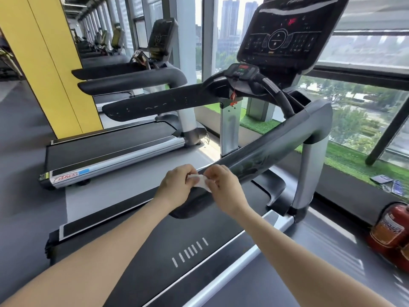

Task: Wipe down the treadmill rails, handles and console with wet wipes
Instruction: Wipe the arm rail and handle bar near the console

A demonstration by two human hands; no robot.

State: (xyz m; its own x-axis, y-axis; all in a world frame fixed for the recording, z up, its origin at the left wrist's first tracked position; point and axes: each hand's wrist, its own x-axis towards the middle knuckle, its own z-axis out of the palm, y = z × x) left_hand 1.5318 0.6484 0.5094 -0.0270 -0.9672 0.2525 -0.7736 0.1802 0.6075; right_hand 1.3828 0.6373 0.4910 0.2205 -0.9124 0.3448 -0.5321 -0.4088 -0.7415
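Note:
A small white wet wipe [200, 181] is held between both hands just above the near end of the treadmill's right rail [263, 151]. My left hand [177, 185] pinches its left side and my right hand [223, 187] pinches its right side. The dark right rail runs up and away toward the console [285, 38], which stands black at the top centre. The left rail [159, 103] stretches out to the left of the console. Curved handles [278, 94] sit below the console with a red safety clip [232, 97] hanging there.
The treadmill belt [188, 247] lies below my forearms. Another treadmill [115, 151] stands to the left beside a yellow pillar [55, 63]. Red fire extinguishers [391, 231] sit on the floor at right, next to the windows and a green turf strip [345, 160].

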